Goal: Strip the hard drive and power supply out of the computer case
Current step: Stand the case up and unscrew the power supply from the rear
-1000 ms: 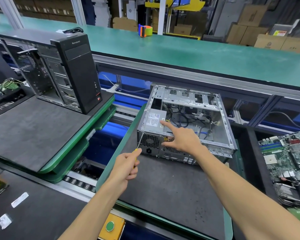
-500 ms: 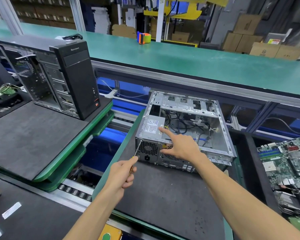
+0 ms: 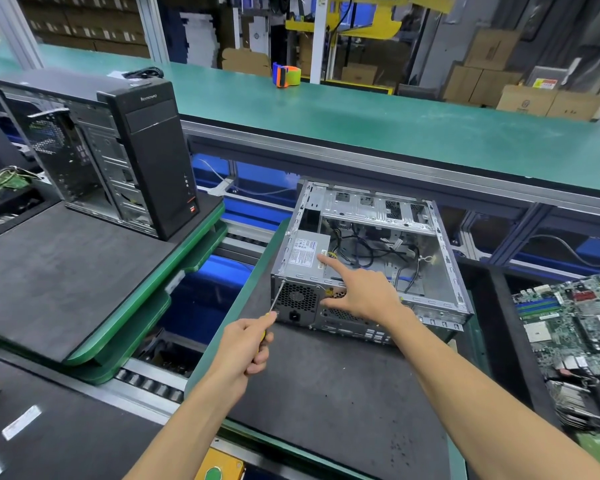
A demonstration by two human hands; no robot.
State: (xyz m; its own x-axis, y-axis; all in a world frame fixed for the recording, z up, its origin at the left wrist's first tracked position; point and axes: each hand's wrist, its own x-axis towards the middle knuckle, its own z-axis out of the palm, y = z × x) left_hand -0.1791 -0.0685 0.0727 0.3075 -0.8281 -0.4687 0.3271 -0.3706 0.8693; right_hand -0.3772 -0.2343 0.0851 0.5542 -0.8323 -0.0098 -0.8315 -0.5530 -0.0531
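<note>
Right hand (image 3: 362, 295) on the power supply (image 3: 303, 261), forefinger stretched across its labelled top, thumb at the vented rear face, nothing gripped. Left hand (image 3: 245, 344) clenches a yellow-handled screwdriver (image 3: 277, 299), tip at the unit's near-left corner. That grey box sits in the near-left corner of the open silver computer case (image 3: 447, 258), black cables (image 3: 364, 249) tangled just right of it.

An open silver computer case (image 3: 440, 258) lies on its side on a dark tabletop (image 3: 326, 393). A grey power supply (image 3: 302, 268) with a white label sits in its 9 o'clock corner, black cables tangled beside it.
</note>
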